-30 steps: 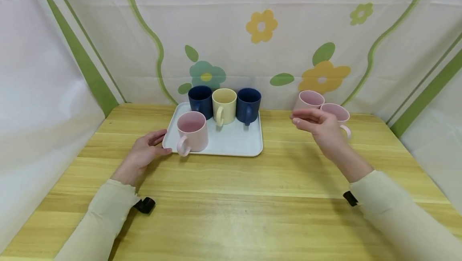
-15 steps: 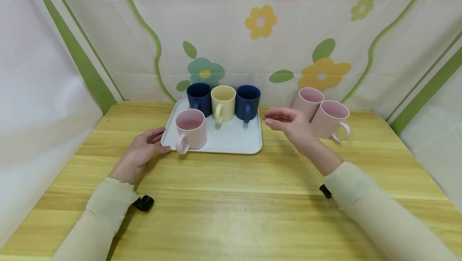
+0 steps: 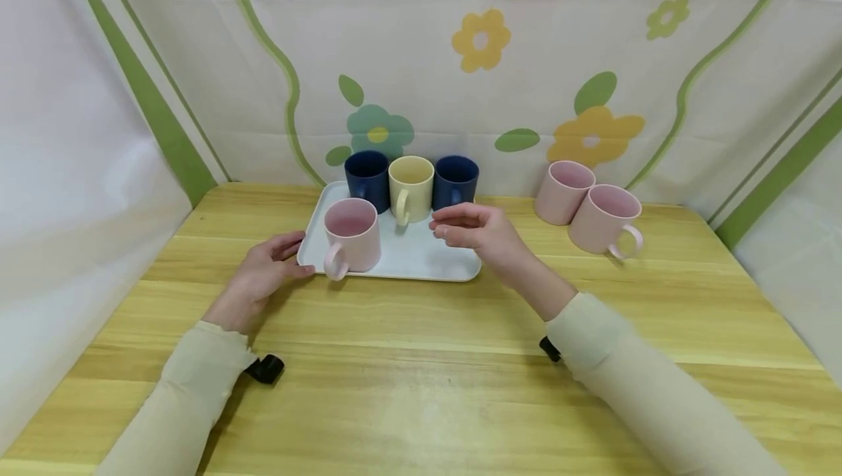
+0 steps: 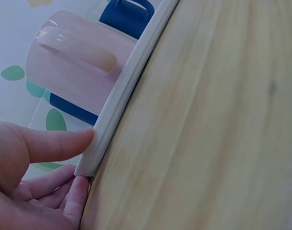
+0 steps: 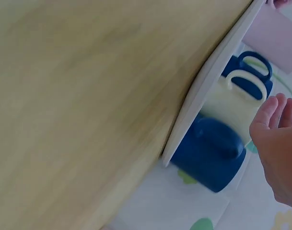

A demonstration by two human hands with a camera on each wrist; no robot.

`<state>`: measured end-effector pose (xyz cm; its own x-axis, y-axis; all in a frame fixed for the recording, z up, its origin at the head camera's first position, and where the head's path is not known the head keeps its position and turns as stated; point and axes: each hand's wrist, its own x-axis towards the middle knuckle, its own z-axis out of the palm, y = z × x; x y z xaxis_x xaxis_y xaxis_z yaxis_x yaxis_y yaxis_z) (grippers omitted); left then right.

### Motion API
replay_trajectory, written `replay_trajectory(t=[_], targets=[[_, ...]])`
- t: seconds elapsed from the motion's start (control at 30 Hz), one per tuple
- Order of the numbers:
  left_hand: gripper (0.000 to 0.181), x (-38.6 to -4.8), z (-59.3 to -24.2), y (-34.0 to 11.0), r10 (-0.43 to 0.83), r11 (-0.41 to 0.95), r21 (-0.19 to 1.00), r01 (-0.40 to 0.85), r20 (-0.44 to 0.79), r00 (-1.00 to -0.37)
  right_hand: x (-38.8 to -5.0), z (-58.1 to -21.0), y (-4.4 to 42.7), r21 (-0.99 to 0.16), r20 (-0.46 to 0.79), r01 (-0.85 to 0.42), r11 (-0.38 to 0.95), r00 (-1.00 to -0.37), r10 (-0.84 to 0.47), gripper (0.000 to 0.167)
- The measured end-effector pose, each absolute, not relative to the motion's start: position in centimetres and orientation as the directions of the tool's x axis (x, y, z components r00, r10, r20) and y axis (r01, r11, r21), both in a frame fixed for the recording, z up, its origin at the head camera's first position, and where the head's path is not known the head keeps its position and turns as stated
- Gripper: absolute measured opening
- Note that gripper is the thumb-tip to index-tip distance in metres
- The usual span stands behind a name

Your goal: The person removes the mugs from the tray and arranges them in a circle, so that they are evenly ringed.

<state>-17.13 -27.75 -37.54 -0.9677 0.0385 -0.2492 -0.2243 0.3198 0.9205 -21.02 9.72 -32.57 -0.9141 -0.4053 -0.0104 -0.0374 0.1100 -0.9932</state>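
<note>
A white tray bears a pink mug at its front left and a row at the back: a navy mug, a yellow mug and another navy mug. The left hand holds the tray's front left corner; in the left wrist view its thumb lies on the rim and its fingers curl at the corner. Above the tray's right part is the right hand, fingers loosely bent and holding nothing. It partly hides the right navy mug.
Two pink mugs, one at the back and one nearer, stand side by side on the wooden table, right of the tray. A patterned cloth hangs behind the table, with cloth at both sides.
The right hand has moved left from beside the two right-hand pink mugs to above the tray. The left hand stays at the tray corner, and the mugs keep their places.
</note>
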Motion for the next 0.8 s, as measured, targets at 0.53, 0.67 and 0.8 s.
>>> replay_trajectory(t=[0.53,0.67,0.8], targets=[[0.084,-17.2,-37.5,-27.5,0.008,0.332,0.912,-0.239,-0.256,-0.967,-20.0,-33.1,4.0,-0.997,-0.065,0.039,0.059,-0.844,-0.533,0.036],[0.084,-17.2,-37.5,-27.6,0.008,0.337,0.913,-0.231,-0.248,-0.969,-19.6,-33.0,2.9,-0.997,-0.069,0.049,0.052,-0.831,-0.552,0.035],[0.084,-17.2,-37.6,-27.7,0.015,0.337,0.914,-0.224,-0.243,-0.970,-19.3,-33.1,2.1,-0.996,-0.080,0.049,0.069,-0.822,-0.564,0.035]])
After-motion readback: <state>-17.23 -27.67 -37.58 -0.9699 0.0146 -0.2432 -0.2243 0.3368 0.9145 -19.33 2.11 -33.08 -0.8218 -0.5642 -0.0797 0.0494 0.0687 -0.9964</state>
